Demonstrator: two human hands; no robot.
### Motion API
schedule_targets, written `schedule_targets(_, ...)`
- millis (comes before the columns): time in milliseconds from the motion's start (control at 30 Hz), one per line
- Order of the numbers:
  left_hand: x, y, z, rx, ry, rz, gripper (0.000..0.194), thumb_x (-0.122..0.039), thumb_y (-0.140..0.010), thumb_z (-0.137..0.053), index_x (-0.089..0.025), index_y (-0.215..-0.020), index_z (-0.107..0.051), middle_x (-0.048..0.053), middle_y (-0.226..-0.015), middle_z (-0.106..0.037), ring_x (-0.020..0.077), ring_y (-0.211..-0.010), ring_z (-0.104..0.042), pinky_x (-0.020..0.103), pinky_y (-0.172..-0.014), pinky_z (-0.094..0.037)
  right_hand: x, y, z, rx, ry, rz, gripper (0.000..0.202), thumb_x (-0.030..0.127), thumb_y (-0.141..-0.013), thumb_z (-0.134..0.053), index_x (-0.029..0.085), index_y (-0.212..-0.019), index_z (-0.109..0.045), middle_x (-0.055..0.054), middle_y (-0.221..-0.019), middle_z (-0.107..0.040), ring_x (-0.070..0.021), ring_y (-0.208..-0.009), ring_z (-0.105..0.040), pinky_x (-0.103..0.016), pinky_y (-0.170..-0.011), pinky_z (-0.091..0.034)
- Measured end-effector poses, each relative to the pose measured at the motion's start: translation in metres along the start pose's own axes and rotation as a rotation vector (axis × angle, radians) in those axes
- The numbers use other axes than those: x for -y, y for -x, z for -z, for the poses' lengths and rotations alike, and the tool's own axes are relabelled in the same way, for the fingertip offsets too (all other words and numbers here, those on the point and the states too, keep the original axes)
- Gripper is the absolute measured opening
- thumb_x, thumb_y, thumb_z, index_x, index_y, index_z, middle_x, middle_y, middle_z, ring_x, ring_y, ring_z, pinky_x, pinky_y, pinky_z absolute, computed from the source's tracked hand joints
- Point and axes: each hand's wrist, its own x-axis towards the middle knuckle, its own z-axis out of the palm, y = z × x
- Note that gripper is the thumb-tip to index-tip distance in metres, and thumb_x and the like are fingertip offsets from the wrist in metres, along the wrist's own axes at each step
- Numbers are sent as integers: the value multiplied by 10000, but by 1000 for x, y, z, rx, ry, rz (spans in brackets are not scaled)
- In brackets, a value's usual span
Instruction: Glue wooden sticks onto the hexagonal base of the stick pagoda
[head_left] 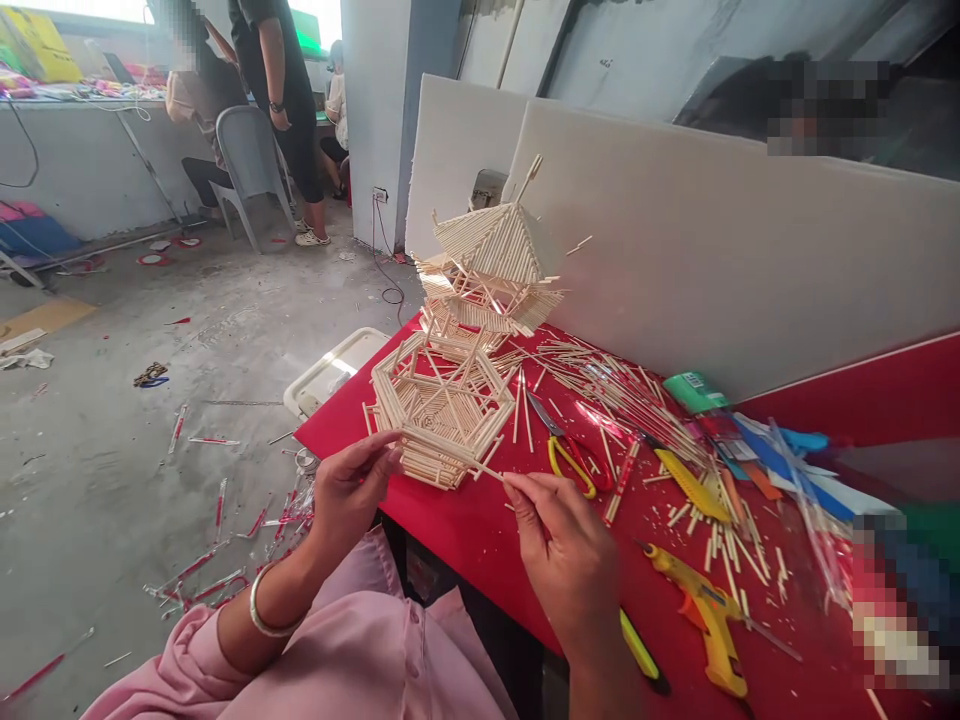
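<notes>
A thin wooden stick [450, 452] runs between my two hands, low in front of a many-sided frame [390, 385] built of the same pale sticks. At its left end, the thumb and fingertips of my left hand [352, 488] are pinched together. My right hand [562, 535] grips the other end between thumb and forefinger. Whether the stick touches the frame, I cannot tell. Behind the frame stands a tiered stick model with a pointed roof [487, 245]. Scissors with yellow handles [562, 450] lie just beyond my right hand.
On the red table [420, 525] lie loose sticks [622, 385], a yellow cutter [691, 487], a yellow glue gun [705, 620] and a green tape roll [696, 392]. White boards [675, 240] stand behind. Scraps litter the floor at left. Several people are in the background.
</notes>
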Motion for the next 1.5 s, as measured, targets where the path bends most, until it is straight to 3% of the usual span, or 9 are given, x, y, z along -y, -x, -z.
schedule_targets(233,1,-3,1,-60,-114,-126,226,-313,-847,-706,-161,-1006,-753,10,-670,-662,80,-563,-564,165,-489,-463,-1,0,-3,-10,-66,6,124,210,-925,-608,238,-1007,-697,-41,-889,-664,-155,-821,-662,-272,-782,-532)
schedule_targets(333,-3,-7,6,28,-100,-174,212,-303,-830,-727,-176,-999,-744,15,-728,-675,77,-550,-569,169,-474,-461,5,1,-4,13,-115,22,147,184,-915,-618,252,-1021,-693,-33,-882,-658,-149,-809,-656,-271,-770,-534)
schedule_targets(433,-10,-15,16,142,-151,-197,135,-299,-842,-711,-166,-827,-733,-12,-621,-635,64,-475,-528,173,-449,-442,9,-1,-6,31,-161,30,202,153,-907,-619,262,-1062,-687,-30,-899,-663,-143,-830,-658,-266,-788,-537)
schedule_targets(600,-19,-36,39,201,-250,-301,169,-277,-870,-676,-159,-753,-701,5,-632,-645,90,-521,-551,209,-478,-451,4,-4,-6,16,-194,-51,142,192,-913,-622,235,-1024,-700,-35,-896,-679,-147,-839,-666,-264,-791,-539)
schedule_targets(767,-23,-50,48,370,-613,-688,84,-200,-896,-638,-199,-935,-712,37,-838,-727,146,-765,-649,300,-731,-503,11,-6,-12,-3,-181,-60,110,225,-922,-618,244,-975,-713,-26,-835,-664,-143,-767,-639,-277,-727,-532)
schedule_targets(833,-27,-51,46,423,-712,-840,115,-185,-901,-632,-208,-998,-690,26,-838,-731,143,-752,-641,309,-738,-480,19,-9,-17,-43,-191,-43,97,207,-909,-636,232,-959,-715,-23,-810,-663,-139,-741,-626,-274,-703,-527)
schedule_targets(933,-32,-53,40,437,-764,-954,90,-187,-920,-612,-191,-998,-656,26,-820,-726,131,-688,-617,285,-655,-437,27,-13,-25,-81,-226,-57,92,185,-901,-643,224,-961,-702,-22,-814,-672,-140,-749,-634,-274,-712,-533)
schedule_targets(1233,-36,-77,49,372,-860,-960,90,-212,-956,-560,-221,-911,-638,-24,-790,-744,129,-674,-628,341,-738,-372,16,-7,-31,-49,-275,-259,253,304,-888,-673,240,-1131,-642,-53,-989,-661,-173,-869,-641,-314,-730,-555)
schedule_targets(1500,-37,-78,44,372,-901,-964,85,-204,-930,-592,-220,-879,-657,-30,-752,-730,124,-627,-610,325,-675,-350,15,-10,-35,-28,-273,-256,185,302,-905,-645,238,-1077,-667,-45,-947,-652,-158,-819,-635,-294,-708,-552)
